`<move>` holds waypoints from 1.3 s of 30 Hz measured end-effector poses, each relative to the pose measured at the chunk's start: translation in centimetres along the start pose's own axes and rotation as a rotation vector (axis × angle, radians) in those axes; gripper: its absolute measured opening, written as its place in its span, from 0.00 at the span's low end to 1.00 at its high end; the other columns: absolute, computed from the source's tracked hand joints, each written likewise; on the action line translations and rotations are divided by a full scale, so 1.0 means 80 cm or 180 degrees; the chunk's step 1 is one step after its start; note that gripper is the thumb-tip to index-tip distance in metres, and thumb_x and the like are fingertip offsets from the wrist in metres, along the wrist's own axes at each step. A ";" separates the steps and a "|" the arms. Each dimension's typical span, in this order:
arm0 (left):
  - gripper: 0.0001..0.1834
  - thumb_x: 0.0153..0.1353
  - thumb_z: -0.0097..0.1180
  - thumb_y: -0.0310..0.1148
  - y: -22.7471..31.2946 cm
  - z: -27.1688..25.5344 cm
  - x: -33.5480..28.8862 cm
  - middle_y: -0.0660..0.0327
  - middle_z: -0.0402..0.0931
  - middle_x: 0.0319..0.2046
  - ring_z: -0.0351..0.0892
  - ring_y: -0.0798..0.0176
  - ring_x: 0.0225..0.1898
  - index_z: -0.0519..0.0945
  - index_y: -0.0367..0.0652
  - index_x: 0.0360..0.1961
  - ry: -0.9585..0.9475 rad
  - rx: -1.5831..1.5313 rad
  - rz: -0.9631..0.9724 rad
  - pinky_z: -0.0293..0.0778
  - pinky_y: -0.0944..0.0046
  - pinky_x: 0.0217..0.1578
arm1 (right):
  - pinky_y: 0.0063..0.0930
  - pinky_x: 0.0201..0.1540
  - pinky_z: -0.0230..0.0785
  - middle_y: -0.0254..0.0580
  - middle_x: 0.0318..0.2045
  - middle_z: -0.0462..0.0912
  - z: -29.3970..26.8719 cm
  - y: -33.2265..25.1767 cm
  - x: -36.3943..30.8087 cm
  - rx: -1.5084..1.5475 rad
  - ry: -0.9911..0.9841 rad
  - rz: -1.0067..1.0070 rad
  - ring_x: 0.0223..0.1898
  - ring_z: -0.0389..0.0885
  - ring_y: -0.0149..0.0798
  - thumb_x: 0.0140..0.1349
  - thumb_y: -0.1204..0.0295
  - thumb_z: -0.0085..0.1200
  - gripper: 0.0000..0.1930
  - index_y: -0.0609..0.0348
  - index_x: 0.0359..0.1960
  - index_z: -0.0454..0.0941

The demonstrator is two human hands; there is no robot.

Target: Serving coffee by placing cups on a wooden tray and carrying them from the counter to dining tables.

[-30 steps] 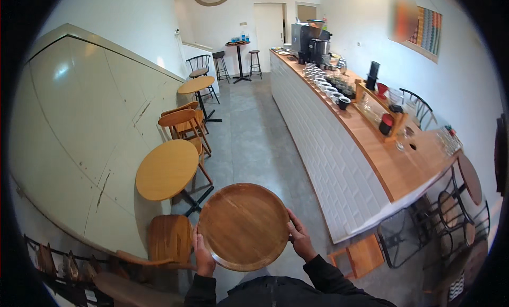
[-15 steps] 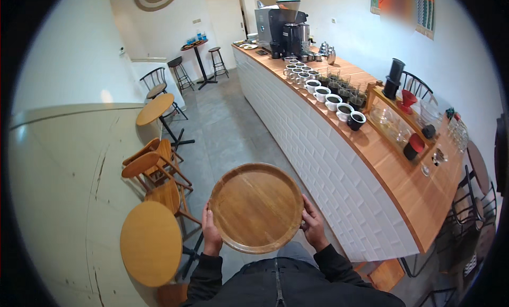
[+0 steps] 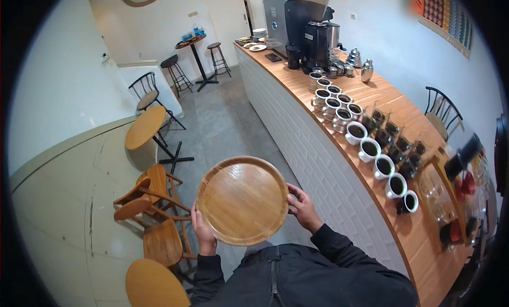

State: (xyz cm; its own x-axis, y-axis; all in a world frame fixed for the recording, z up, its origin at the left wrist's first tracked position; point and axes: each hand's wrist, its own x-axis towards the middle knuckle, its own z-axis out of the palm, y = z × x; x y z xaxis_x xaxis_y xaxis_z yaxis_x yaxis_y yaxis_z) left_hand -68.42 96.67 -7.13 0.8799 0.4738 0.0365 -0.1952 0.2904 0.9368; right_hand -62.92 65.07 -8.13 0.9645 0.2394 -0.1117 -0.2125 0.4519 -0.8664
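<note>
A round wooden tray [image 3: 244, 201] with a raised rim is held in front of my body, nothing lying on it. My left hand [image 3: 203, 230] grips its left edge, thumb against the rim. At the opposite edge my right hand [image 3: 303, 207] is closed on the rim; the fingers underneath are partly hidden. To my right, rows of cups with dark liquid stand on the wooden counter [image 3: 424, 259]. White cups [image 3: 369, 149] line its near edge, metal cups [image 3: 332, 103] stand farther along, and clear glasses [image 3: 392, 127] sit behind.
A coffee grinder [image 3: 316, 47] and a large dark machine [image 3: 286, 23] stand farther down the counter. Plates [image 3: 258, 48] lie at its far end. Wooden chairs [image 3: 163, 247] and round tables [image 3: 146, 127] line the left wall. A rack with glassware [image 3: 432, 187] is at right.
I have moved forward along the counter, so the cups and grinder appear nearer. The tray has shifted slightly left and up in view, still in both hands.
</note>
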 end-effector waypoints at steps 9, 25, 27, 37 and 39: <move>0.23 0.79 0.31 0.37 -0.043 0.144 0.370 0.53 0.68 0.62 0.70 0.59 0.61 0.62 0.37 0.68 -0.0889 0.0330 0.0035 0.67 0.59 0.62 | 0.38 0.54 0.78 0.39 0.63 0.68 -0.010 -0.018 0.275 0.0675 0.0644 -0.0302 0.58 0.76 0.37 0.70 0.75 0.52 0.27 0.59 0.70 0.64; 0.20 0.80 0.33 0.40 -0.239 0.462 0.768 0.56 0.71 0.55 0.71 0.65 0.56 0.66 0.37 0.62 -0.2426 0.0747 -0.0581 0.68 0.64 0.57 | 0.15 0.35 0.73 0.32 0.73 0.60 -0.094 -0.103 0.567 0.0121 0.2379 -0.0928 0.46 0.78 0.21 0.72 0.76 0.48 0.33 0.52 0.76 0.53; 0.20 0.80 0.33 0.40 -0.259 0.498 0.795 0.56 0.71 0.54 0.70 0.65 0.56 0.66 0.37 0.62 -0.2631 0.0811 -0.0524 0.67 0.64 0.58 | 0.15 0.36 0.73 0.32 0.73 0.61 -0.106 -0.114 0.589 0.0094 0.2554 -0.0891 0.45 0.78 0.20 0.72 0.76 0.48 0.33 0.51 0.77 0.53; 0.28 0.79 0.35 0.45 -0.263 0.575 0.858 0.47 0.64 0.62 0.65 0.54 0.63 0.57 0.33 0.68 -0.4074 0.1670 -0.0484 0.58 0.60 0.65 | 0.19 0.38 0.79 0.42 0.69 0.69 -0.113 -0.110 0.646 0.0282 0.3856 -0.1358 0.44 0.82 0.25 0.71 0.79 0.52 0.30 0.62 0.73 0.59; 0.31 0.78 0.38 0.46 -0.252 0.583 0.865 0.51 0.63 0.64 0.59 0.60 0.67 0.53 0.37 0.72 -0.4356 0.1762 -0.0966 0.54 0.62 0.68 | 0.19 0.38 0.78 0.43 0.64 0.74 -0.100 -0.119 0.663 0.0383 0.4154 -0.1517 0.43 0.83 0.26 0.70 0.78 0.54 0.26 0.64 0.69 0.65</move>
State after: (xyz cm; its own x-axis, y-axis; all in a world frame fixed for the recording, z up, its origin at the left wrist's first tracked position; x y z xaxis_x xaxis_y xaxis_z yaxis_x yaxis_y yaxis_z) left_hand 16.64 84.80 -7.25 0.6300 -0.7548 -0.1826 -0.0280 -0.2571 0.9660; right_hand -8.48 66.59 -9.66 0.3807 -0.8912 -0.2467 0.2260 0.3484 -0.9097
